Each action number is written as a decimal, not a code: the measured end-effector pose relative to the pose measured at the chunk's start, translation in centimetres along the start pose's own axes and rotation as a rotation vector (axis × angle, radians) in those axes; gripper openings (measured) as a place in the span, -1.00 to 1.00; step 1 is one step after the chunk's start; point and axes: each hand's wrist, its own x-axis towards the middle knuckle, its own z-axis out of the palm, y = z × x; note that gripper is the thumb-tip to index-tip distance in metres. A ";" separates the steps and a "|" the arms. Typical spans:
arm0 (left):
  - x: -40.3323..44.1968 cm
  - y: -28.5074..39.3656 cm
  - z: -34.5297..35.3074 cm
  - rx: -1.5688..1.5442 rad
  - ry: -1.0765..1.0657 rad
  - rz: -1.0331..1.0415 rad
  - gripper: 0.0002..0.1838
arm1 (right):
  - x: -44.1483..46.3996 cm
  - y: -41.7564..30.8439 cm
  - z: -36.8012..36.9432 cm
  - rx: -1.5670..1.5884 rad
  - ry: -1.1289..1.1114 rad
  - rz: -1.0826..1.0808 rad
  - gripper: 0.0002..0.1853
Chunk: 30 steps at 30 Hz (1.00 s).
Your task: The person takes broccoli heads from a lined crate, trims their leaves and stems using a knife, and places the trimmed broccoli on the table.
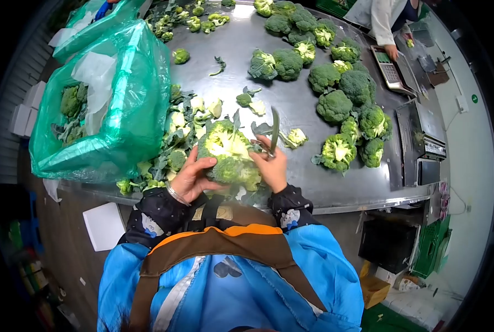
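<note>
A broccoli head [224, 143], its pale cut stem side turned up, is held just above the steel table near its front edge. My left hand [190, 180] grips it from the left, thumb on the florets. My right hand [272, 167] is closed around a knife [275, 126] with a curved blade pointing away from me. Its fingers also touch the broccoli's right side. The knife's handle is mostly hidden in the palm. Left of the broccoli lies a heap of stem pieces and leaves [183, 119], and a cut stem piece [295, 138] lies to the right.
A crate lined with green plastic [133, 119] stands on the left with broccoli inside. Several broccoli heads [335, 106] are grouped on the right of the steel table [214, 47]. A weighing scale [390, 72] sits beyond them, touched by another person's hand [391, 52].
</note>
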 end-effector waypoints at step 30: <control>-1.4 -2.4 -3.4 -0.310 -0.271 0.170 -0.26 | -3.7 2.2 -6.5 -0.155 -0.053 0.206 -0.73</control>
